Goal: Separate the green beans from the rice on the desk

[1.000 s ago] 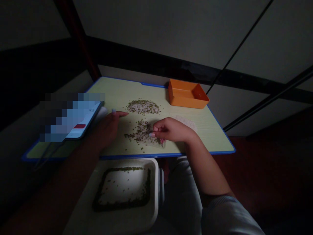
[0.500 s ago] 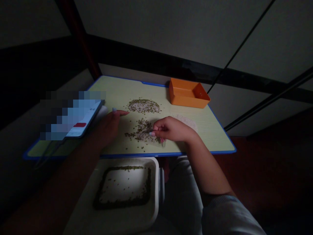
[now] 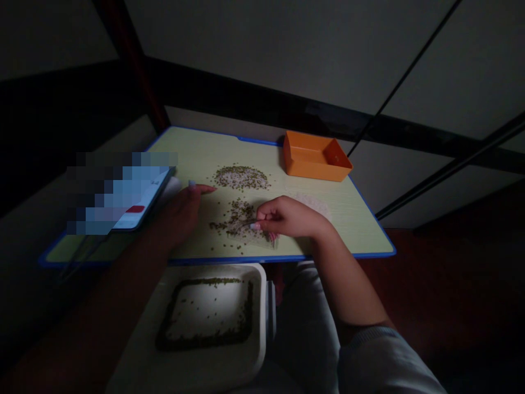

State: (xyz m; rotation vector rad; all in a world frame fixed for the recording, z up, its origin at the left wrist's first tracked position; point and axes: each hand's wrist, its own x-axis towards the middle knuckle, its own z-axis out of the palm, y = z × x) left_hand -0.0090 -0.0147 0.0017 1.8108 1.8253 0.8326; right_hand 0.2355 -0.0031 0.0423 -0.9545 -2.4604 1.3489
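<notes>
**Pale table (image 3: 197, 148) in dim light**

In your head view, your right hand (image 3: 283, 216) pinches at the near grain pile (image 3: 237, 210); whether it holds anything cannot be told. Your left hand (image 3: 182, 213) is loose, index extended near the far pile (image 3: 241, 178). A basin (image 3: 259, 328) sits below the table's near edge.

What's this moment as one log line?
left hand: open, beside phone | right hand: at near grain pile, grip contents unclear | orange tray: table, far right
</notes>
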